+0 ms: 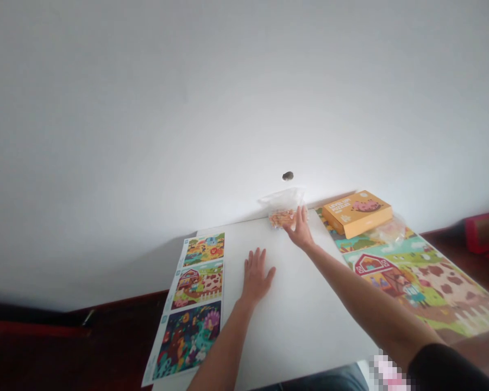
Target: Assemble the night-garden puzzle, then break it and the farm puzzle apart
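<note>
My left hand (256, 276) lies flat on the white tabletop (301, 304), palm down with its fingers spread. Farther back, my right hand (300, 231) is at a clear plastic bag (287, 209) holding small orange and tan pieces. Its thumb and fingers are apart, in front of the bag's right part, and appear to touch it. The bag is at the table's back edge, its empty upper part against the wall. Left of my left hand is a printed sheet (199, 290) with three colourful animal pictures.
On the right, a large farm-scene picture (424, 288) covers the table. A yellow puzzle box (356, 213) and a crumpled clear plastic bag (391, 231) lie on its far end. Behind the table rises a white wall (228, 108) with a small hole (288, 176).
</note>
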Available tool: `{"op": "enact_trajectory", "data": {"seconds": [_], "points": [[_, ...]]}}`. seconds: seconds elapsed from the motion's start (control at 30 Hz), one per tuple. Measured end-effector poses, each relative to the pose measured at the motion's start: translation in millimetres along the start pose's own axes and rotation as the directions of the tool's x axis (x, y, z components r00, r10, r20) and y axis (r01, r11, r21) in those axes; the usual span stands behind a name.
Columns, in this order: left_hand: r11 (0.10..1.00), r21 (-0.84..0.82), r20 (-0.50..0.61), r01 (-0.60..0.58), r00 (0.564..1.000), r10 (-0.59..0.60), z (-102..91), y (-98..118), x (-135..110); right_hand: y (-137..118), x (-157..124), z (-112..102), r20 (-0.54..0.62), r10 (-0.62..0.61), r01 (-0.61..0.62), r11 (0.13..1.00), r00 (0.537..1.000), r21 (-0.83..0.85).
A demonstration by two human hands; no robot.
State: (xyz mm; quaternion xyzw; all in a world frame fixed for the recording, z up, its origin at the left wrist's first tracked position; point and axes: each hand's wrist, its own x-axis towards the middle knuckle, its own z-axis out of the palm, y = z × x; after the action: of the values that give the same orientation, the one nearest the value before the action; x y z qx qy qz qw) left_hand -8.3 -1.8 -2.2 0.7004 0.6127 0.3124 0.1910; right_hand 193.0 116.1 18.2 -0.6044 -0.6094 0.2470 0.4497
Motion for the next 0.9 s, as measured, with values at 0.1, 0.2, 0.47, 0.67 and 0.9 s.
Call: {"op": "enact_trajectory", "data": {"seconds": [0.1,0.2,0.47,0.67,0.9], "points": [[0.918,0.382,0.089,-0.107,0.993,0.079,13.4,-6.7,-25.5,13.7,-44.2,21.2,0.117,-0.185,0.215,0.909,0.976,-0.358],[0.835,0.535,0.093,-0.131,0.991,0.096,16.0,-6.9,-28.1,17.6,-79.6,27.1,0.236,-0.117,0.231,0.808,0.965,-0.542],[0.798,0.588,0.063,-0.130,0.991,0.116,16.2,-3.1,-27.0,3.4,-153.5,-9.6,0.411,-0.039,0.305,0.734,0.911,-0.607],[0.797,0.585,0.071,-0.149,0.989,0.132,12.2,-0.6,-45.2,5.7,-195.6,-46.8,0.483,-0.021,0.320,0.774,0.875,-0.546],[0.801,0.577,0.098,-0.160,0.987,0.127,7.4,0.7,-71.2,17.9,-170.1,-108.7,0.344,0.099,0.008,0.955,0.934,-0.295]]}}
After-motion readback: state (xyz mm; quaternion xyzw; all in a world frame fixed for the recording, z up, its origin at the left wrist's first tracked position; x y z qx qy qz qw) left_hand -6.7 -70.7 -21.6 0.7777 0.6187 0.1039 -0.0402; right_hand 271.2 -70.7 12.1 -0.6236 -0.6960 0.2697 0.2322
